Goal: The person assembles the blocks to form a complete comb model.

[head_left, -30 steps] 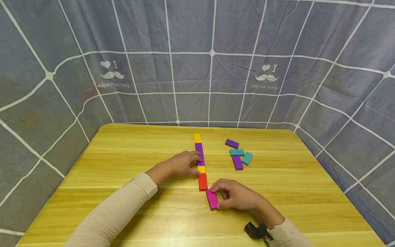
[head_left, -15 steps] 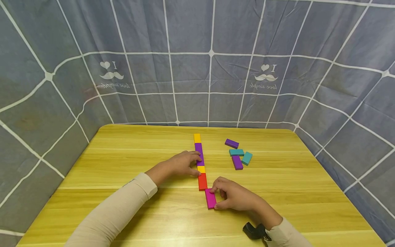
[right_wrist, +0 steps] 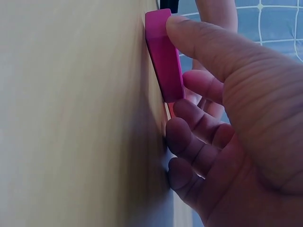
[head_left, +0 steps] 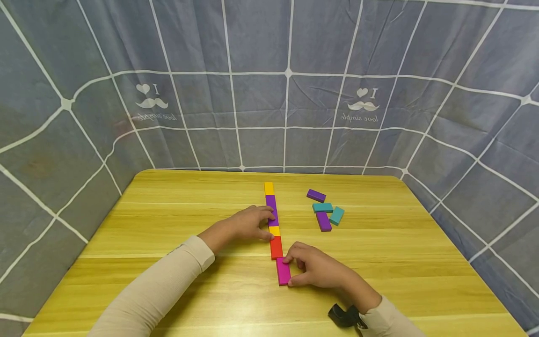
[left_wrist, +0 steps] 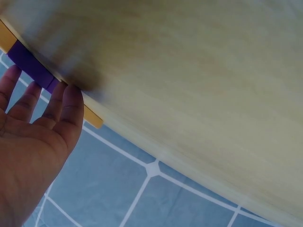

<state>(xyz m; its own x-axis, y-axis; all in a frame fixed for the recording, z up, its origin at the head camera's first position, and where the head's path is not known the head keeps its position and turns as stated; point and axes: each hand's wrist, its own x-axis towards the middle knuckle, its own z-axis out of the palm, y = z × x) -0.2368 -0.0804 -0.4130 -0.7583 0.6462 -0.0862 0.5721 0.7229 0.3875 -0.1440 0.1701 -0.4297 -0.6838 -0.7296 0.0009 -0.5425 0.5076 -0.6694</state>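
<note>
A straight row of flat blocks runs toward me down the table: a yellow block (head_left: 269, 188) at the far end, purple blocks (head_left: 271, 201), a second yellow block (head_left: 274, 231) and a red block (head_left: 276, 249). My left hand (head_left: 248, 223) rests at the row's left side, fingertips on the purple part and thumb by the red block's far end. At the near end, my right hand (head_left: 320, 267) pinches a magenta block (head_left: 283, 272) lengthwise between thumb and fingers. That block lies against the red one's near end, shifted slightly right.
Right of the row lie loose blocks: a purple block (head_left: 316, 195), a teal block (head_left: 323, 208), another teal block (head_left: 337, 216) and another purple block (head_left: 324, 222). A grey checked curtain (head_left: 261, 103) surrounds the wooden table (head_left: 189, 196).
My right hand has slid the magenta block leftward and straightened it, bringing it closer in line with the red block. The left hand and the rest of the row stay put.
</note>
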